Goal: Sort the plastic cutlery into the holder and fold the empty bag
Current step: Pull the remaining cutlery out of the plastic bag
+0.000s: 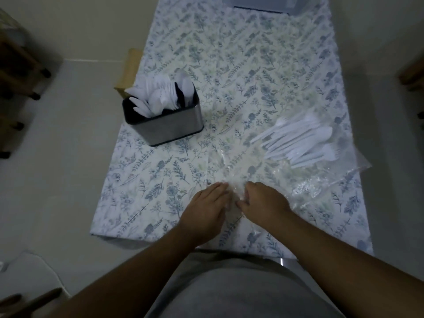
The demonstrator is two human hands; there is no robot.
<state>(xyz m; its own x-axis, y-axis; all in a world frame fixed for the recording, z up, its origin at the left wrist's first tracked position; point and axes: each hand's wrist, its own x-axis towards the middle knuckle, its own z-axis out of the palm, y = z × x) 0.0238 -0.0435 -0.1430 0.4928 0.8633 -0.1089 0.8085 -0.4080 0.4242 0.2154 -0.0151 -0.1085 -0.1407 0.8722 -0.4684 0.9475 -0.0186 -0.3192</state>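
Note:
A metal cutlery holder (171, 126) stands at the table's left, filled with white plastic spoons and forks (158, 97). A pile of white plastic cutlery (300, 143) lies at the right on a clear plastic bag (321, 180). Another clear bag (231, 164) lies flat in the middle near the front edge. My left hand (206, 205) presses flat on that bag's near end. My right hand (263, 200) is beside it with fingers curled into the plastic, pinching it.
The table (229, 53) wears a floral cloth. A grey plastic box (263, 4) sits at the far end. A wooden piece (128, 72) stands beside the table's left edge. Wooden furniture (16, 72) stands at the far left on the floor.

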